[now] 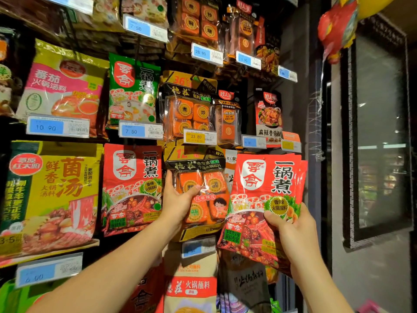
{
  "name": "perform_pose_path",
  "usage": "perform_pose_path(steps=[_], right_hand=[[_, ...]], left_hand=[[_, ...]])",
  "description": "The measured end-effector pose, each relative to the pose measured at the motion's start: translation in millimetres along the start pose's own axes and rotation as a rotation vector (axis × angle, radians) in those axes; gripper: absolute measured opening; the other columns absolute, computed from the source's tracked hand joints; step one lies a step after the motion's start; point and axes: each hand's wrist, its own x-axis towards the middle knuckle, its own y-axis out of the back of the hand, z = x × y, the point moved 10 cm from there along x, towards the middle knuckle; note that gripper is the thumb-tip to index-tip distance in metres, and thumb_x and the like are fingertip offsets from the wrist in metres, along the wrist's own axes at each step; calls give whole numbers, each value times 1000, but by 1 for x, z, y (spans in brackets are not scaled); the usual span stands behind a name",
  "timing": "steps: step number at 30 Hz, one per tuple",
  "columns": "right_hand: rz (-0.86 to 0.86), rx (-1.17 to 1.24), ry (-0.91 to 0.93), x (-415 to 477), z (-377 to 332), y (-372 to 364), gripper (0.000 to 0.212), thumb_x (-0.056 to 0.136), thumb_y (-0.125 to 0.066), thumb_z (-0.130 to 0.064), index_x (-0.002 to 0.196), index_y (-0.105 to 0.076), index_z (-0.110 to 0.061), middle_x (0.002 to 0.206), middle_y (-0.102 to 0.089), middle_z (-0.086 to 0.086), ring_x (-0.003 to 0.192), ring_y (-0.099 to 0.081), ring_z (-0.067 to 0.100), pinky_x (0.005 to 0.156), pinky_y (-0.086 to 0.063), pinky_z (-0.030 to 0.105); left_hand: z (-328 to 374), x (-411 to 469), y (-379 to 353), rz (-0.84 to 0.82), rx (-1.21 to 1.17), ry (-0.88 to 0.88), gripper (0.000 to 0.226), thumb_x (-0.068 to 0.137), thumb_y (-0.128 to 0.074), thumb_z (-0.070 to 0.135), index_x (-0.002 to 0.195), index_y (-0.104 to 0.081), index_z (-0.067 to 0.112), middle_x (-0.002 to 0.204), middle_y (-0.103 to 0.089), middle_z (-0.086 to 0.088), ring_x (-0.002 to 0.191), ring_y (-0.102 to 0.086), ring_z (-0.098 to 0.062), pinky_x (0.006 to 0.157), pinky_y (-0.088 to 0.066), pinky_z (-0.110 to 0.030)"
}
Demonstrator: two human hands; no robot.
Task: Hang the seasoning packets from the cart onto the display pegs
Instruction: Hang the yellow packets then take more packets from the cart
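Dozens of goods crowd the rack, so we hold several red packets up beside it, pinched low in our right hand, while our left hand grips a hanging black packet, probably making room.

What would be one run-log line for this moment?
left hand: grips hanging black-and-orange packet | right hand: holds red packets | stage: red packets not yet hung

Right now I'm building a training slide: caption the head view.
Left hand grips a hanging black-and-orange packet while the right hand holds red seasoning packets.
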Motion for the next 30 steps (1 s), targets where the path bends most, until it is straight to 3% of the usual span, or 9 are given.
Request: perform_pose_path(steps=[4,9,15,18,21,23,24,27,30], right_hand=[[-11,8,4,1,0,1,40,90,-77,-10,119,-56,-28,110,-73,-2,99,-71,20,87,-56,45],[-30,7,-6,-1,3,-3,38,90,-76,-9,118,-57,-25,108,-74,-3,98,-72,19,82,-56,42],[-99,28,-15,-8,7,-18,33,90,-76,-7,111,-58,-25,100,-75,-6,87,-73,10,67,-51,27],[-116,23,-26,-12,13,-23,32,88,-77,-8,110,-60,-25,96,-76,-6,80,-74,9,65,-51,26],[-122,52,-56,-13,25,-30,34,86,-78,-4,110,-61,-21,93,-78,-4,78,-76,12,66,-54,32],[-143,85,-87,-14,34,-41,35,85,-79,-3,111,-62,-19,92,-79,-3,80,-77,17,70,-58,36],[-154,98,-102,-16,37,-49,36,84,-80,-3,112,-63,-18,93,-79,-2,82,-77,19,74,-59,39],[-185,152,-112,-21,42,-72,39,82,-81,-2,114,-65,-18,97,-80,2,85,-78,24,76,-62,43],[-224,235,-134,-30,43,-96,42,83,-80,-2,120,-63,-15,98,-80,6,85,-78,28,66,-62,38]], left_hand=[[-9,5,5,11,39,40,110,81,-86,24,161,-11,40,168,-20,-1,149,-32,-31,119,-32,-55],[-14,13,7,36,189,53,103,89,-79,22,163,-7,26,166,-27,-6,146,-36,-31,108,-38,-41],[-31,24,28,114,440,141,104,89,-77,32,161,-3,28,156,-44,-12,137,-49,-38,114,-39,-54],[-26,1,26,104,491,101,101,89,-75,25,160,-3,33,161,-35,-10,140,-45,-34,115,-39,-54],[2,-39,24,101,512,-109,77,96,-68,33,157,-23,23,157,-29,0,140,-35,-19,116,-34,-40],[23,-64,20,33,462,-213,51,93,-65,52,134,-52,25,137,-43,3,127,-44,-12,105,-35,-27],[28,-72,18,-14,425,-216,50,87,-64,65,119,-62,26,127,-48,4,120,-50,-11,100,-38,-25],[25,-77,15,-124,415,-104,62,64,-68,84,96,-69,30,114,-56,6,108,-60,-8,97,-47,-32],[26,-78,23,-153,417,-43,65,52,-88,75,96,-63,35,116,-63,4,101,-70,-19,87,-59,-46]])
